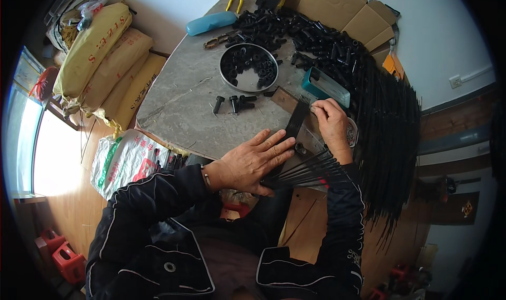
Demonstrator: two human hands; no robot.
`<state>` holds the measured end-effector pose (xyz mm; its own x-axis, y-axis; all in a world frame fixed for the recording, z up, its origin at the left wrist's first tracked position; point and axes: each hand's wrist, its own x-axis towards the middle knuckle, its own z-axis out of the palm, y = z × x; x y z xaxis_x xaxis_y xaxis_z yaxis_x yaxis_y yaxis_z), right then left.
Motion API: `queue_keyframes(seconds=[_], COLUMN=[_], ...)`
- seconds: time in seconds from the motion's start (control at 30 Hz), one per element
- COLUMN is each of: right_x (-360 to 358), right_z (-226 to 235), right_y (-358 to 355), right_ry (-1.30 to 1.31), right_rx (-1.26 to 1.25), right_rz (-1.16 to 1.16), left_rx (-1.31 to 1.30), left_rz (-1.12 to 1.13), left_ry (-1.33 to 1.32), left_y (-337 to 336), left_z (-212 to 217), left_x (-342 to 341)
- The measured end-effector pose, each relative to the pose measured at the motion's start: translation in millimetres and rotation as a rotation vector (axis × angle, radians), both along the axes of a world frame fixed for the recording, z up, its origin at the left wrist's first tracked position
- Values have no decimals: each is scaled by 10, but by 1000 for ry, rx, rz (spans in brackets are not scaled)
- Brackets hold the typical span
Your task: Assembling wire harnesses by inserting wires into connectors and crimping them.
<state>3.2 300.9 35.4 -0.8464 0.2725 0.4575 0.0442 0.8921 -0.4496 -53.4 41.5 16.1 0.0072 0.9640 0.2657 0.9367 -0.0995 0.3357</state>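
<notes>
A: The left hand (252, 163) lies flat, fingers spread, pressing a fan of thin black rods (308, 169) on the grey table (179, 97). The right hand (332, 123), just past the fan, pinches the rod tips by a black comb-like strip (297, 118).

B: Risk?

A: If the palm eases, I'd judge the rods could splay toward the metal bowl (249, 67) beyond the fan.
</notes>
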Motion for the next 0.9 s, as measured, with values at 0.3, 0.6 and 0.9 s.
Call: queue_keyframes(seconds=[0.3,0.6,0.9], right_x=[-44,-14,-64], right_z=[31,13,-21], right_y=[-43,127,99], right_ry=[-82,-15,-128], right_rx=[-34,-130,-351], right_rz=[-123,92,-3], left_rx=[-10,8,25], left_rz=[-5,-4,-4], left_ry=[-10,-8,-7], left_y=[0,-2,-12], left_z=[-20,-16,-17], left_x=[-3,-4,-8])
